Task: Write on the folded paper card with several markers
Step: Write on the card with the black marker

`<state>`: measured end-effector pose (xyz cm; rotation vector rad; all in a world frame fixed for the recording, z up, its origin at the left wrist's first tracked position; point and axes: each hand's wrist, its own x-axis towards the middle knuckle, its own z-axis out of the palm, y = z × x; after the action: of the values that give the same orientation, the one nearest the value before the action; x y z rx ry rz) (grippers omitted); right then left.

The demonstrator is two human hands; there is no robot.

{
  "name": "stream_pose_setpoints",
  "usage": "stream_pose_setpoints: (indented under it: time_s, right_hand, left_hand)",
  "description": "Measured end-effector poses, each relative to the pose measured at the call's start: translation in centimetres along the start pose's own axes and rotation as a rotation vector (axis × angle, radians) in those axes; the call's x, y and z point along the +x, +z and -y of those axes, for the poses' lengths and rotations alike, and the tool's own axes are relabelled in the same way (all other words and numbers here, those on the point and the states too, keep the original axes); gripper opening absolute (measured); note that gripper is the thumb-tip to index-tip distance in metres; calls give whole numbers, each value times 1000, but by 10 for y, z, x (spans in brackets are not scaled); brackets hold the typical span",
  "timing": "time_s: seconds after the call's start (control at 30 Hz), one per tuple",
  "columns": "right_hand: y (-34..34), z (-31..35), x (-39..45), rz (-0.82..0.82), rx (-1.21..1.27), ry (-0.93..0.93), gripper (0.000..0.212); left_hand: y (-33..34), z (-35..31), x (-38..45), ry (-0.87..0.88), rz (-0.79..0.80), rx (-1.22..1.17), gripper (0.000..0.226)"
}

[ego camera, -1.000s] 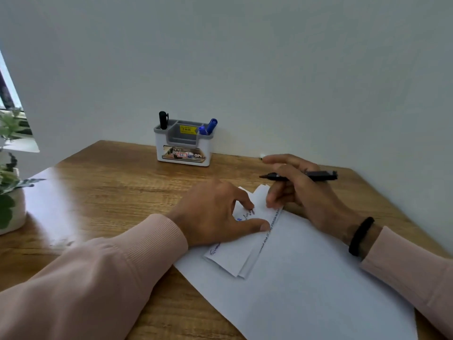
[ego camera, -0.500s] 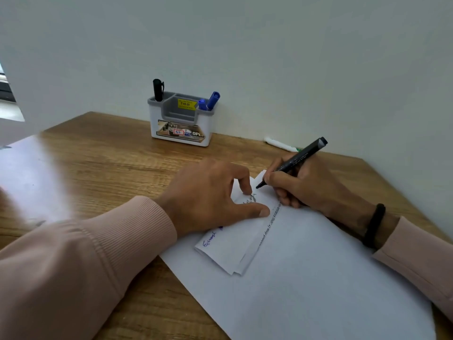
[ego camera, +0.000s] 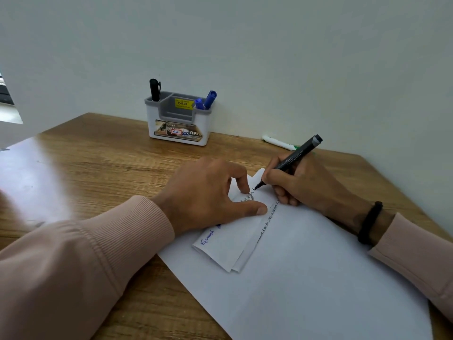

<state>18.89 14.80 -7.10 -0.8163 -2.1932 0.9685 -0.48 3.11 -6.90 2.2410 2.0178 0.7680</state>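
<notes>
A folded white paper card (ego camera: 229, 244) lies on a large white sheet (ego camera: 306, 278) on the wooden desk. Blue writing shows at its near left end, black marks at its far end. My left hand (ego camera: 208, 195) rests on the card, thumb and forefinger pressing it flat on either side of the black marks. My right hand (ego camera: 301, 182) grips a black marker (ego camera: 291, 159), cap posted on its back end, tip down on the card's far part. My left palm hides part of the card.
A white and grey pen holder (ego camera: 177, 121) stands by the wall with a black marker (ego camera: 154, 89) and two blue markers (ego camera: 207, 100) in it. A white marker with a green end (ego camera: 278, 143) lies on the desk (ego camera: 98, 168) by the wall.
My right hand turned the black marker from level above the card to tip down, and now the tip touches the paper with fresh black marks. The view tilted down; my left hand stayed.
</notes>
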Motion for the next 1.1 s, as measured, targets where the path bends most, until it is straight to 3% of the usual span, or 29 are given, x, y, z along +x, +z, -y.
stream_pose_setpoints:
  time_s: [1.1]
  right_hand:
    - [1, -2, 2, -61, 9, 53, 16]
  left_hand:
    - [0, 1, 0, 7, 18, 4, 55]
